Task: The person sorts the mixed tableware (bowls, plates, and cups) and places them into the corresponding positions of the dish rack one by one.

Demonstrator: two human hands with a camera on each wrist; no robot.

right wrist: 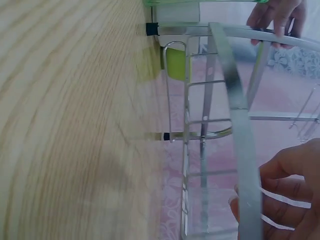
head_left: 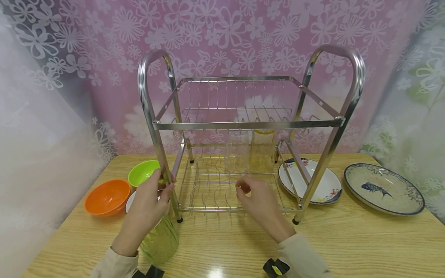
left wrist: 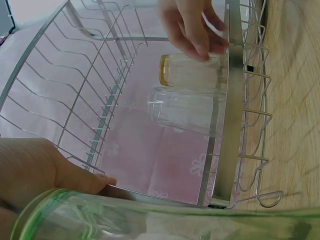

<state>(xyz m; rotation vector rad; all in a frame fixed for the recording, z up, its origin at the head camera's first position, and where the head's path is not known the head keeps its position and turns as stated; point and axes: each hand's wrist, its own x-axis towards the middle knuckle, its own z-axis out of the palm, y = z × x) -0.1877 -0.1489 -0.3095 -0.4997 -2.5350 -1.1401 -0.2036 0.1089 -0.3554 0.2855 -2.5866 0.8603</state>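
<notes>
A two-tier metal dish rack (head_left: 248,125) stands on the table. My left hand (head_left: 144,206) holds its left front post, thumb and fingers on either side. Close beside that hand is a green glass (head_left: 161,239), partly covered by the wrist. Over the front of the lower shelf is my right hand (head_left: 260,200), its fingers loosely bent with nothing seen in them; the right wrist view shows its fingertips (right wrist: 234,204) close behind the front rail, contact unclear. Behind it on the lower shelf stand a clear glass (head_left: 236,154) and a yellow-tinted glass (head_left: 262,154).
Left of the rack are an orange bowl (head_left: 107,197), a green bowl (head_left: 142,172) and a white bowl (head_left: 130,201) mostly hidden by my left hand. On the right lie a floral plate (head_left: 325,183) and a fish-patterned plate (head_left: 384,189). A flowered curtain (head_left: 236,34) hangs behind.
</notes>
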